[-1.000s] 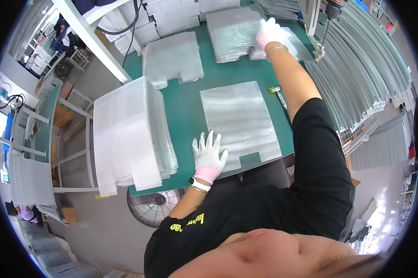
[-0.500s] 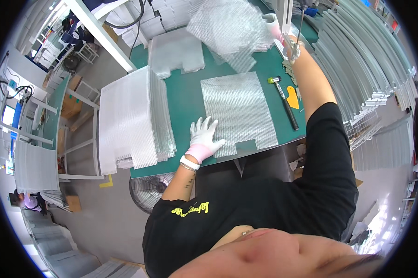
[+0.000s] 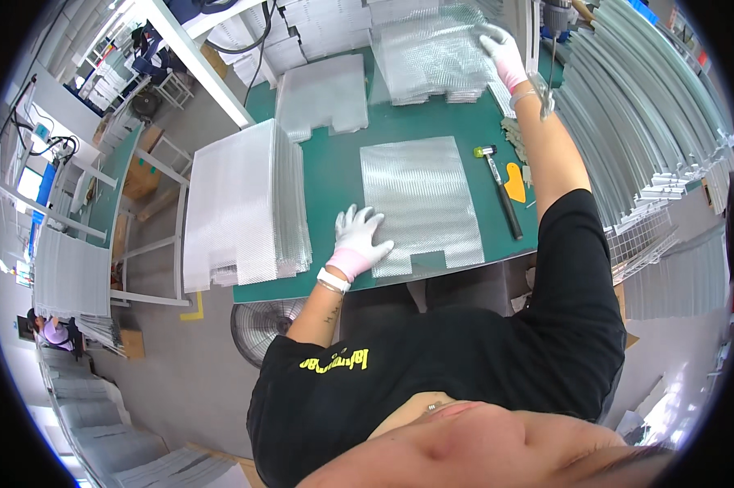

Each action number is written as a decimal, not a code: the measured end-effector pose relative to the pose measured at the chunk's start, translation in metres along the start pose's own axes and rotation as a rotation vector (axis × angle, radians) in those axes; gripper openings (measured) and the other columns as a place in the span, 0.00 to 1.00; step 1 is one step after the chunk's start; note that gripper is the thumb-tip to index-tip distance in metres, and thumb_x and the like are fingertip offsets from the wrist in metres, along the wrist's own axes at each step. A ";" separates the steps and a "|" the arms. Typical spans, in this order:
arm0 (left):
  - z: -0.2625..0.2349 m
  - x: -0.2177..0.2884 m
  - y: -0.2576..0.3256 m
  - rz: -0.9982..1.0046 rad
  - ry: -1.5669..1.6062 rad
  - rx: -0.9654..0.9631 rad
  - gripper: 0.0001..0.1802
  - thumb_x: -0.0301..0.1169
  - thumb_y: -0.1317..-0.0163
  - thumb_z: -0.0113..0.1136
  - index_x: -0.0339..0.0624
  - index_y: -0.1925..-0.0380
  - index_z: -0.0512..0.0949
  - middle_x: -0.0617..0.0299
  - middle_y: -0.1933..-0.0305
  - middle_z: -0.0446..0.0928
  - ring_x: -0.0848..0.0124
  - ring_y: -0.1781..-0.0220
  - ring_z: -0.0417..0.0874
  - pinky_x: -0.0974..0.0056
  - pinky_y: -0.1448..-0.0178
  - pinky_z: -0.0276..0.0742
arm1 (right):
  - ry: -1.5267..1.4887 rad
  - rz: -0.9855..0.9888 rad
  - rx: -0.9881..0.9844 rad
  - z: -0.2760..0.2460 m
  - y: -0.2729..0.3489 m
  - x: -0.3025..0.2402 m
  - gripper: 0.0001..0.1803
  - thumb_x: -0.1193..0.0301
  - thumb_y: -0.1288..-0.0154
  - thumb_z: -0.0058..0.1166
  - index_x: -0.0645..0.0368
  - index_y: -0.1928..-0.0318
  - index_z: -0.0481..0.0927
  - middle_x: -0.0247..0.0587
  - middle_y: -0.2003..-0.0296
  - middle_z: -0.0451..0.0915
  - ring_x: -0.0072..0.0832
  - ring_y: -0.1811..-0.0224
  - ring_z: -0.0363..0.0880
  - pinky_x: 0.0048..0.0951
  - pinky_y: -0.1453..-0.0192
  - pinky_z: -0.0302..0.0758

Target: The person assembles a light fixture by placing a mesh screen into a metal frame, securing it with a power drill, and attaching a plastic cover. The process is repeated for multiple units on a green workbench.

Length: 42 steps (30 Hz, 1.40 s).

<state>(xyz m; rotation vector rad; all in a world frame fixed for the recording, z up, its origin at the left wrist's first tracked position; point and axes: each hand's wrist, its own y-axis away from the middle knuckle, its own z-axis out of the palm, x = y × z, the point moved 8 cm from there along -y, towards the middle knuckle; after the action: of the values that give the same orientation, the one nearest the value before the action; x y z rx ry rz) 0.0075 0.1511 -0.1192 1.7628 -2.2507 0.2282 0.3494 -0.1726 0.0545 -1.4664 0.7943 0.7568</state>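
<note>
My left hand [image 3: 357, 241], in a white glove with a pink cuff, lies with fingers spread on the left edge of a silvery mesh sheet [image 3: 422, 199]. That sheet rests flat on the green table, a notch in its near edge. At the far right my right hand [image 3: 504, 55], gloved alike, reaches to a stack of mesh sheets. Its fingers are closed at the right edge of a loose top mesh sheet [image 3: 432, 50]; the fingertips are partly hard to make out.
A tall mesh stack [image 3: 233, 203] stands left, with a lower stack [image 3: 322, 93] behind it. Right of the flat sheet lie a hammer [image 3: 501, 191] and a yellow scraper-like piece [image 3: 514, 183]. A hanging tool [image 3: 555, 32] is near my right forearm. Long curved strips [image 3: 635, 114] fill the right side.
The mesh sheet at my right hand has come down from a raised, tilted position onto the far stack. My right hand has shifted slightly in view; my left hand stays on the near sheet.
</note>
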 end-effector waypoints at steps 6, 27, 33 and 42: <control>0.000 -0.008 -0.013 0.034 -0.003 0.208 0.25 0.49 0.47 0.66 0.49 0.52 0.82 0.51 0.38 0.70 0.44 0.26 0.56 0.40 0.22 0.43 | -0.025 -0.049 0.107 -0.018 0.022 -0.040 0.20 0.70 0.29 0.55 0.61 0.40 0.75 0.32 0.50 0.81 0.27 0.48 0.79 0.25 0.41 0.73; 0.004 -0.004 -0.013 0.051 -0.043 0.257 0.25 0.46 0.42 0.61 0.46 0.48 0.80 0.53 0.36 0.71 0.49 0.26 0.60 0.39 0.22 0.42 | -0.517 0.027 0.119 -0.010 0.117 -0.055 0.19 0.76 0.34 0.59 0.63 0.42 0.78 0.37 0.53 0.82 0.20 0.53 0.79 0.23 0.44 0.76; -0.040 -0.019 0.046 0.135 1.285 0.526 0.29 0.43 0.28 0.52 0.35 0.35 0.65 0.49 0.33 0.68 0.56 0.33 0.70 0.52 0.30 0.65 | 0.005 0.118 0.112 0.015 0.266 -0.115 0.18 0.71 0.32 0.56 0.65 0.44 0.79 0.37 0.51 0.82 0.20 0.50 0.77 0.22 0.43 0.72; -0.029 0.035 0.117 -0.323 0.450 0.382 0.41 0.36 0.42 0.68 0.31 0.32 0.61 0.54 0.69 0.80 0.67 0.73 0.81 0.63 0.63 0.78 | 0.542 0.142 -0.213 0.049 0.432 -0.144 0.21 0.75 0.39 0.59 0.60 0.44 0.78 0.48 0.54 0.80 0.41 0.59 0.81 0.32 0.51 0.77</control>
<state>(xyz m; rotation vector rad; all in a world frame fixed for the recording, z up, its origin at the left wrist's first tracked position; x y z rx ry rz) -0.1098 0.1554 -0.0756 1.9749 -1.6576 0.9319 -0.0909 -0.1274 -0.0647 -1.8565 1.2672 0.5627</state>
